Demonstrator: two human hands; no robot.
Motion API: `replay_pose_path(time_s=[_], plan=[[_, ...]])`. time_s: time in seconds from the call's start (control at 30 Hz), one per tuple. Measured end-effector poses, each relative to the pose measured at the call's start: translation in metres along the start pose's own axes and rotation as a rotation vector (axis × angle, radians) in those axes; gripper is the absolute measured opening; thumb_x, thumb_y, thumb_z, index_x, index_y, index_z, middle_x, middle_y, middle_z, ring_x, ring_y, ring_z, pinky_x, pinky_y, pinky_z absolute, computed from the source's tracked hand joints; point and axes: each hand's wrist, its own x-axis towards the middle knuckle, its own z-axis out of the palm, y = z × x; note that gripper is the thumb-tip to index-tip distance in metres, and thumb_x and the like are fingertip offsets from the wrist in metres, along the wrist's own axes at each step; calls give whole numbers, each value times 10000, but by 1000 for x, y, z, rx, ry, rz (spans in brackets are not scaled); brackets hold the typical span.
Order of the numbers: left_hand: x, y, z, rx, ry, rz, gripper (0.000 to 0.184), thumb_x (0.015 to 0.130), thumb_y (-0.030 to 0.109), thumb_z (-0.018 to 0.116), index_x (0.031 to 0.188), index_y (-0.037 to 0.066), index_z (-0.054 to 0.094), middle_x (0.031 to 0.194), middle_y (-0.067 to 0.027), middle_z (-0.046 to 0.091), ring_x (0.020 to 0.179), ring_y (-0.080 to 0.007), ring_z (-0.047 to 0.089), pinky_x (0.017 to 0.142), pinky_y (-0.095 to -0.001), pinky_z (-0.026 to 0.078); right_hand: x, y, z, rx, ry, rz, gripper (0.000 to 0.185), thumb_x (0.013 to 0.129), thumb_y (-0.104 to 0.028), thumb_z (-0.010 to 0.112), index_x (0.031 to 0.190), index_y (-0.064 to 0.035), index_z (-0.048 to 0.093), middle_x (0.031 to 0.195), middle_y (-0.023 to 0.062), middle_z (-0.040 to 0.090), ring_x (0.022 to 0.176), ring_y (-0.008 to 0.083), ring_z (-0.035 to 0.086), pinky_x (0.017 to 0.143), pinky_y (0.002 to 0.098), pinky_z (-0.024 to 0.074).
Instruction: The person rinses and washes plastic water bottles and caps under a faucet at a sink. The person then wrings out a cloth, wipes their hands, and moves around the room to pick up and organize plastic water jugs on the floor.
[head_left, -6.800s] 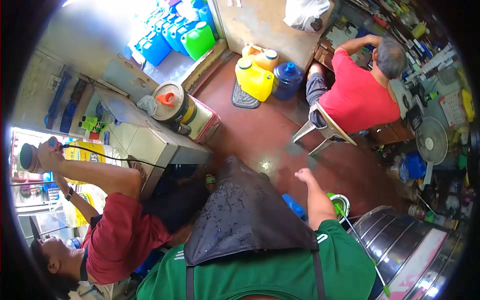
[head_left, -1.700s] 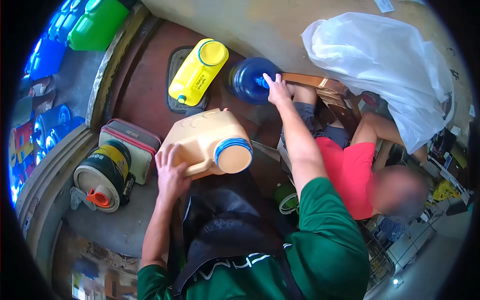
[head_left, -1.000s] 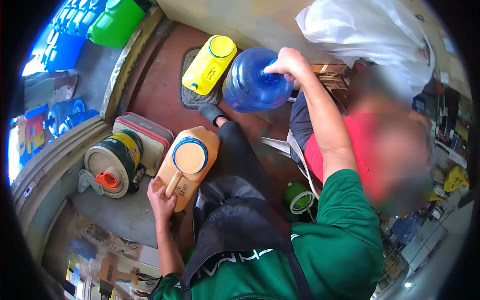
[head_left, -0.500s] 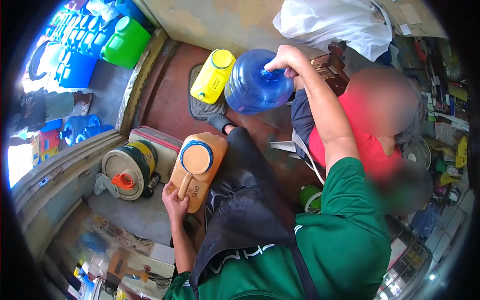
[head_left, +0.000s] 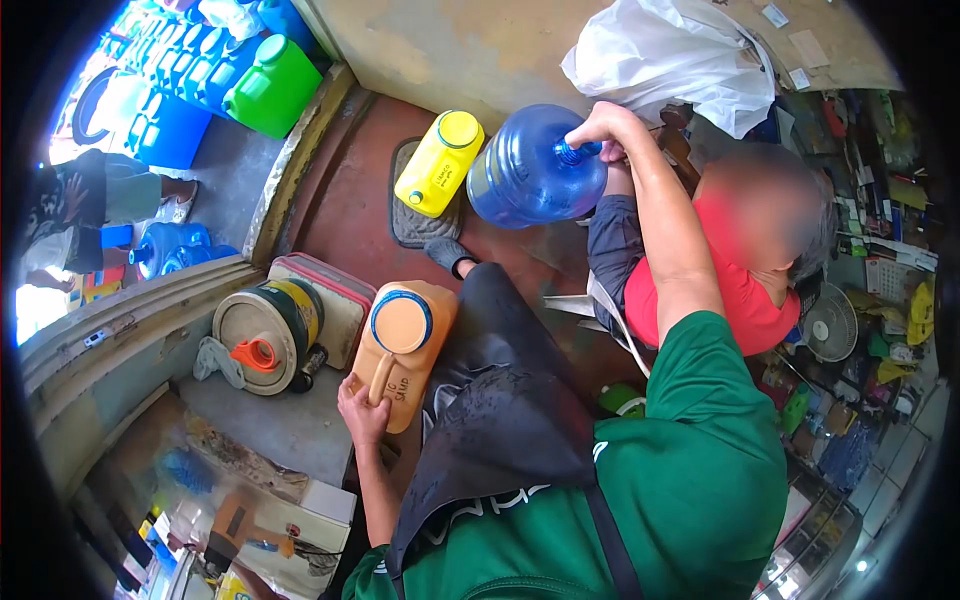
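Observation:
My left hand [head_left: 364, 410] is closed around the handle of an orange plastic jug [head_left: 412, 372] with a blue-rimmed lid and handwriting on its side. The jug is beside my apron-covered leg. With my right arm stretched out, my right hand [head_left: 606, 130] grips the neck of a clear blue water bottle [head_left: 522, 172], which is tilted with its neck toward me. Just left of that bottle is a yellow jug [head_left: 440, 165] with writing on it, over a grey mat [head_left: 408, 222]. The water bottle hides part of the floor behind it.
A person in a red shirt [head_left: 690, 275] sits close on the right. A round drum [head_left: 240, 335] with an orange spout stands at the left. Beyond the door sill [head_left: 290, 170] are blue containers, a green container [head_left: 275, 90] and another person. A fan [head_left: 830, 322] stands far right.
The view has shifted a little, so most things appear slightly farther right and lower. Both hands keep hold of the same containers. The seated person's head has moved slightly.

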Motion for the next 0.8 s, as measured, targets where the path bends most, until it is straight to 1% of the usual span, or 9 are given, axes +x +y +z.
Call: replay_pose_path(time_s=[0.13, 0.23, 0.27, 0.33, 0.4, 0.5, 0.6, 0.8], plan=[[-2, -5, 6, -21, -12, -37, 319, 587, 169, 693, 864, 16, 729, 1229, -213, 552, 1147, -375, 516, 991, -454, 424, 6, 5, -2, 10, -21, 5, 567, 622, -423, 804, 821, 91, 671, 680, 188, 662, 508, 217, 633, 463, 322, 537], [-6, -10, 11, -51, -2, -65, 314, 585, 199, 696, 836, 11, 719, 1250, -208, 541, 1168, -380, 494, 1001, -462, 402, 6, 5, -3, 29, -91, 29, 653, 615, -396, 822, 987, 112, 649, 766, 217, 667, 587, 255, 662, 526, 367, 567], [-8, -10, 12, -43, -2, -74, 317, 585, 187, 695, 851, 18, 726, 1243, -213, 544, 1160, -380, 504, 1000, -460, 412, 7, 6, -3, 22, -96, 24, 653, 615, -396, 822, 987, 112, 649, 766, 217, 667, 587, 255, 662, 526, 367, 567], [-8, -10, 13, -26, 1, -87, 328, 585, 163, 694, 882, 33, 741, 1229, -224, 550, 1143, -379, 525, 998, -455, 431, 12, 8, -1, -12, -78, 33, 627, 606, -380, 830, 960, 108, 660, 763, 221, 670, 587, 261, 664, 521, 371, 566], [-7, -8, 14, -35, 5, -109, 326, 584, 181, 696, 866, 23, 734, 1232, -217, 547, 1149, -378, 517, 996, -458, 424, 15, 9, -1, -37, -74, 36, 614, 602, -373, 835, 946, 106, 665, 762, 223, 671, 587, 264, 665, 519, 373, 565], [-12, -4, 14, -55, 7, -158, 331, 580, 216, 701, 835, 5, 719, 1240, -205, 541, 1160, -376, 502, 993, -465, 412, 19, 6, 0, -69, -60, 0, 463, 609, -339, 806, 759, 78, 670, 656, 186, 655, 490, 213, 619, 457, 315, 519], [-13, 4, 13, -33, 8, -213, 322, 588, 173, 705, 876, 34, 741, 1230, -227, 543, 1155, -379, 517, 1006, -456, 426, 38, 2, 6, -88, -87, -24, 455, 606, -325, 811, 744, 84, 666, 651, 187, 652, 490, 217, 619, 451, 324, 517], [-23, 15, 19, -4, 13, -306, 321, 585, 186, 715, 861, 23, 732, 1236, -229, 534, 1152, -381, 516, 995, -457, 430, 76, -17, 30, -184, -97, -38, 469, 597, -335, 831, 746, 80, 672, 656, 180, 661, 511, 228, 636, 469, 345, 528]])
